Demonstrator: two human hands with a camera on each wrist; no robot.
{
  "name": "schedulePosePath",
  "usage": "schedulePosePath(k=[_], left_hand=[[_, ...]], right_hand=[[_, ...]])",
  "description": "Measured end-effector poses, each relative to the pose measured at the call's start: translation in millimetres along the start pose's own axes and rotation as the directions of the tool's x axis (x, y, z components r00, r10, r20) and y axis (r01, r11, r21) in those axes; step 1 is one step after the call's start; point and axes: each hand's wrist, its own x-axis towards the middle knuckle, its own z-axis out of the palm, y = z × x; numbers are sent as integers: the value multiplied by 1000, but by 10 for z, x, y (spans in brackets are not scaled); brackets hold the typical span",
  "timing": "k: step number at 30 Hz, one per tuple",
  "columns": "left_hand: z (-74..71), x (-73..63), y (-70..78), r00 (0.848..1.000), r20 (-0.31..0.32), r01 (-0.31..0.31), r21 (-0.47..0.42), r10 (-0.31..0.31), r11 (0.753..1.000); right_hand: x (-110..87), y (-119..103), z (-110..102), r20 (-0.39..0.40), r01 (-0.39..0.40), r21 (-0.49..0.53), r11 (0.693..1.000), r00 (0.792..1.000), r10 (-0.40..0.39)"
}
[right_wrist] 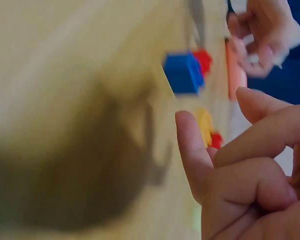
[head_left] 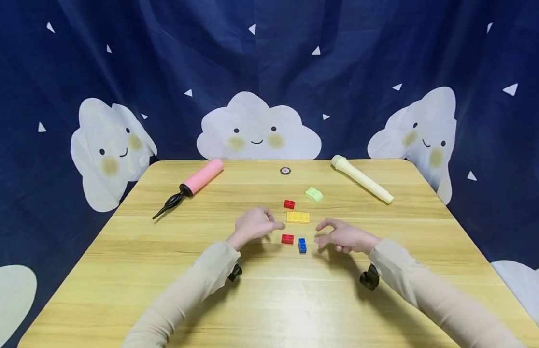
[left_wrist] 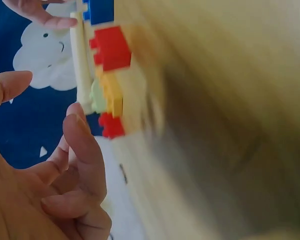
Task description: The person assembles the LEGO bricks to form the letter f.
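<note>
My left hand hovers just left of the bricks, thumb stretched toward them and the other fingers loosely bent around nothing. On the opposite side my right hand holds nothing either, its fingers partly bent and pointing inward. Between the hands lie a red brick and a blue brick, both near the front. Farther back come a longer yellow brick, a second red brick and a pale green brick with a curved side. In the left wrist view, the near red brick stands beyond the fingertips.
At the back left of the wooden table lies a pink hand pump with a black nozzle. A cream-coloured stick with a rounded end lies at the back right. A small round black-rimmed disc sits near the far edge, before a dark blue curtain.
</note>
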Motion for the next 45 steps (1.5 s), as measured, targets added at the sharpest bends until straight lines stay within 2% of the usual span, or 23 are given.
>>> schedulePosePath(k=[5, 9, 13, 20, 25, 29, 32, 36, 39, 41, 45], left_hand=[[150, -18, 19, 1000, 24, 5, -63, -4, 998], [258, -33, 21, 998, 55, -5, -82, 10, 997], [329, -41, 23, 998, 54, -14, -78, 18, 997], [383, -32, 30, 999, 23, -22, -43, 23, 999], [398, -34, 26, 999, 2, -39, -20, 39, 999], [371, -42, 16, 996, 53, -68, -31, 70, 997], [323, -23, -3, 983, 136, -118, -58, 125, 991], [271, 34, -46, 943, 241, -204, -120, 228, 972], [262, 58, -59, 919, 286, -232, -159, 270, 960], [266, 59, -54, 916, 294, -235, -160, 274, 959], [270, 34, -22, 923, 291, -231, -107, 253, 967]], right_hand=[[61, 37, 231, -22, -12, 12, 1000, 1000, 12], [87, 36, 332, -65, -20, 27, 999, 998, 22], [114, 33, 408, -96, -12, 20, 1000, 995, 13], [176, 33, 525, -171, 22, 9, 1000, 985, -21], [186, 27, 543, -193, 25, -7, 1000, 981, -26], [178, 31, 530, -202, 22, -11, 1000, 979, -24], [172, 31, 513, -202, 27, -20, 999, 979, -31], [177, 24, 499, -186, 44, -10, 999, 982, -45], [187, 19, 493, -166, 58, 4, 998, 984, -57], [194, 11, 484, -157, 66, 10, 998, 986, -64], [202, -4, 461, -153, 84, 30, 996, 985, -78]])
